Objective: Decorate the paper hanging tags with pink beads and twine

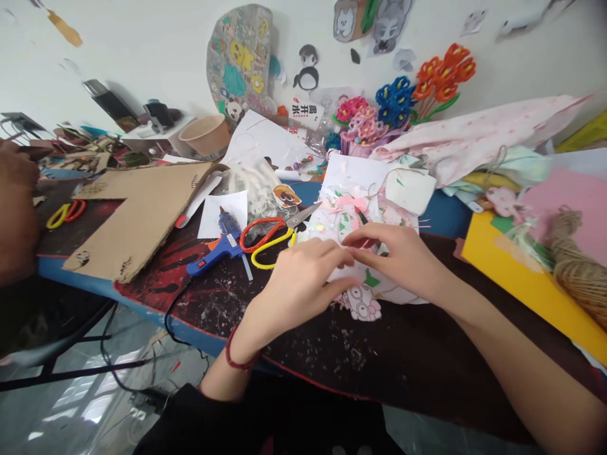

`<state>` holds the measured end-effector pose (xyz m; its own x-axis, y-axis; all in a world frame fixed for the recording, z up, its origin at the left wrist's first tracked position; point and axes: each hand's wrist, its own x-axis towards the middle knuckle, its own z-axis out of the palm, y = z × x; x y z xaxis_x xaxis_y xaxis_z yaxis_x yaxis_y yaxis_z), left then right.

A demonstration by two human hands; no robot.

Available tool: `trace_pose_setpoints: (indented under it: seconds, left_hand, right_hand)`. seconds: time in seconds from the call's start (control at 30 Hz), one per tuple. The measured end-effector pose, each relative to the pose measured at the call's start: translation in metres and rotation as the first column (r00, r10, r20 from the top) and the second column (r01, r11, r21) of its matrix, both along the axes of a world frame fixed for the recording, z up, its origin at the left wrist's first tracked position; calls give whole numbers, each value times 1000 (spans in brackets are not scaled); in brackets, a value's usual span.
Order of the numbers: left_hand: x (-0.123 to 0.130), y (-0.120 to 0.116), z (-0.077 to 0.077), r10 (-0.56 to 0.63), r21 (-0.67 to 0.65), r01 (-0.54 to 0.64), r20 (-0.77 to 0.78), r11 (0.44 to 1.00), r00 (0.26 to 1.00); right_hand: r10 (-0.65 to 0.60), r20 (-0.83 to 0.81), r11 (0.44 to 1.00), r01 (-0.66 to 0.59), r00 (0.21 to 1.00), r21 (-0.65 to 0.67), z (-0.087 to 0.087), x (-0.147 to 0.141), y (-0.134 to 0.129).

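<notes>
My left hand (pixel 308 278) and my right hand (pixel 398 256) meet over a pile of paper scraps (pixel 348 205) at the middle of the table. The fingers of both are bent inward and pinched close together; whatever sits between them is too small or hidden to name. Under and around them lie white sheets with pink and green bits, and a paper cut-out of a cartoon face with glasses (pixel 363 304) lies just below. Left of my left hand are scissors (pixel 270 240) with one red and one yellow handle, blades apart. Beside them rests a blue glue gun (pixel 220 243).
Cut cardboard (pixel 147 215) lies at left, near another person's arm (pixel 16 215) and a second pair of scissors (pixel 66 215). Pipe-cleaner flowers (pixel 396 101) stand by the wall. Yellow paper (pixel 512 284) and a twine roll (pixel 578 272) are at right. The glue gun's cable (pixel 173 309) hangs over the edge.
</notes>
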<state>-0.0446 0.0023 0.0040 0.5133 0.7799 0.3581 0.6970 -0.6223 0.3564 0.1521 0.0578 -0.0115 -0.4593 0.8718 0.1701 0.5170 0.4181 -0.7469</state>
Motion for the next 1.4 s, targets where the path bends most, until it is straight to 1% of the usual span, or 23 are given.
trace_pose_setpoints:
  seconds: [0.07, 0.13, 0.2, 0.3, 0.37, 0.43, 0.5, 0.57, 0.6, 0.67, 0.7, 0.77, 0.8, 0.83, 0.87, 0.97, 1.03, 1.1, 1.17, 1.2, 1.27, 1.33, 1.4]
  left_hand:
    - [-1, -8, 2, -128, -21, 127, -213, 992, 969]
    - [2, -15, -1, -132, 32, 155, -369, 987, 920]
    - [7, -19, -8, -126, 93, 184, -433, 979, 893]
    - [10, -21, -15, -163, 153, 250, -432, 956, 887]
    - [10, -20, -15, -141, 228, 253, -414, 940, 899]
    - [8, -18, -13, -76, 298, 188, -350, 936, 934]
    - [5, -13, -8, 7, 298, 46, -175, 954, 985]
    - [4, -5, 2, 72, 201, -92, 108, 975, 992]
    - [4, 0, 9, 88, 134, -127, 262, 983, 961]
    - [5, 11, 27, 81, 28, -110, 507, 994, 858]
    - [6, 17, 37, 68, 4, -86, 586, 996, 808]
    - [9, 28, 59, 40, 6, -60, 672, 998, 739]
    - [11, 33, 70, 26, 22, -58, 697, 998, 716]
    - [13, 37, 80, 12, 41, -59, 715, 997, 699]
    - [15, 40, 89, -3, 58, -58, 728, 997, 685]
    - [22, 48, 111, -56, 104, -34, 749, 994, 661]
    - [29, 53, 121, -90, 137, -20, 745, 990, 660]
    - [35, 56, 128, -104, 179, -44, 734, 983, 671]
    - [40, 60, 132, -97, 256, -129, 712, 958, 695]
    - [41, 61, 134, -95, 321, -186, 691, 929, 717]
    - [43, 62, 137, -111, 489, -258, 605, 833, 788]
    - [42, 62, 138, -135, 640, -225, 463, 735, 876]
    - [40, 61, 138, -137, 712, -162, 343, 683, 929]
  right_hand:
    - [-23, -18, 999, 23, 1000, 23, 0, -1, 0]
    - [-46, -45, 997, 49, 998, 57, 0, -2, 1]
    - [-72, -68, 993, 78, 995, 86, 1, -1, 2]
    - [-142, -139, 985, 154, 980, 83, 3, 3, 4]
    - [-205, -217, 972, 224, 955, 66, 6, 7, 5]
    - [-263, -325, 952, 299, 909, 65, 9, 11, 8]
    - [-289, -466, 929, 362, 836, 73, 14, 16, 12]
    - [-283, -585, 918, 391, 760, 64, 23, 21, 16]
    - [-271, -616, 928, 370, 739, 36, 29, 24, 18]
    - [-222, -614, 969, 241, 757, -53, 45, 28, 20]
    - [-169, -597, 986, 132, 784, -105, 55, 29, 20]
    - [-20, -552, 982, -89, 833, -169, 76, 28, 19]
    - [48, -535, 971, -164, 844, -172, 86, 27, 18]
    - [89, -524, 967, -199, 847, -158, 96, 24, 17]
    - [101, -518, 971, -198, 849, -136, 106, 21, 16]
    - [50, -542, 998, -69, 839, -15, 128, 12, 17]
    - [36, -580, 996, 21, 813, 92, 138, 7, 21]
    - [35, -618, 978, 101, 785, 184, 145, 4, 24]
    - [14, -648, 957, 177, 762, 228, 148, 4, 26]
    - [-5, -664, 949, 213, 748, 233, 149, 4, 26]
    - [-41, -694, 932, 278, 719, 233, 148, 6, 26]
    - [-65, -718, 908, 340, 693, 245, 146, 6, 25]
    - [-74, -736, 873, 401, 673, 278, 144, 6, 23]
